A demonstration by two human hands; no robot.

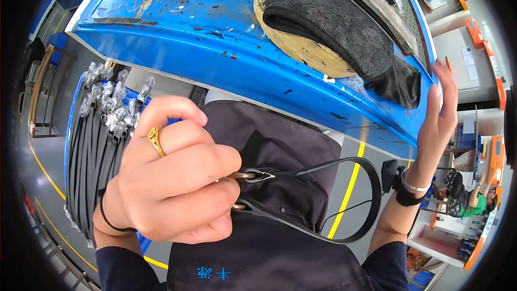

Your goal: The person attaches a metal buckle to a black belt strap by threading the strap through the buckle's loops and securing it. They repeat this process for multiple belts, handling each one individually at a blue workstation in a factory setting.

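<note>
My left hand (177, 183) is closed in a fist in front of the dark apron (269, 248). A black leather-like strap (375, 194) bends into a loop and both its ends run into that fist. Brass-coloured metal rings (246, 175) show at the strap ends beside the fingers; the rest of the hardware is hidden in the hand. My right hand (439, 110) is raised at the right end of the blue workbench (226, 70), fingers stretched out. Whether it touches the bench edge I cannot tell.
On the bench lies a round pale-yellow pad (307, 54) draped with black cloth (323, 21), beside a clear-plastic-wrapped package (377, 11). Several black straps with plastic-wrapped ends (91, 151) hang over a blue crate at left. Another person (474, 202) works far right.
</note>
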